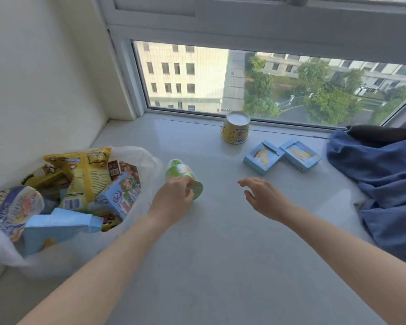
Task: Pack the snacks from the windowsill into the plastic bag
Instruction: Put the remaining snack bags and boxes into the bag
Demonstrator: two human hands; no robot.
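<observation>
Gripping the green cup (181, 171) on its side, just beside the plastic bag (138, 153).
Left hand (174, 195) has its grip clamped on the cup; right hand (263, 195) hovers, fingers apart. I reckon the bag's slack mouth could let the cup roll out onto the windowsill (220, 242).

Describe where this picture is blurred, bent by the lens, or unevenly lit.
Head view: daylight enters through the window, lighting the windowsill softly; head view: the window frame bows, wide-angle distortion; head view: the green cup in the left hand and the near edge of the plastic bag look smeared.
</observation>
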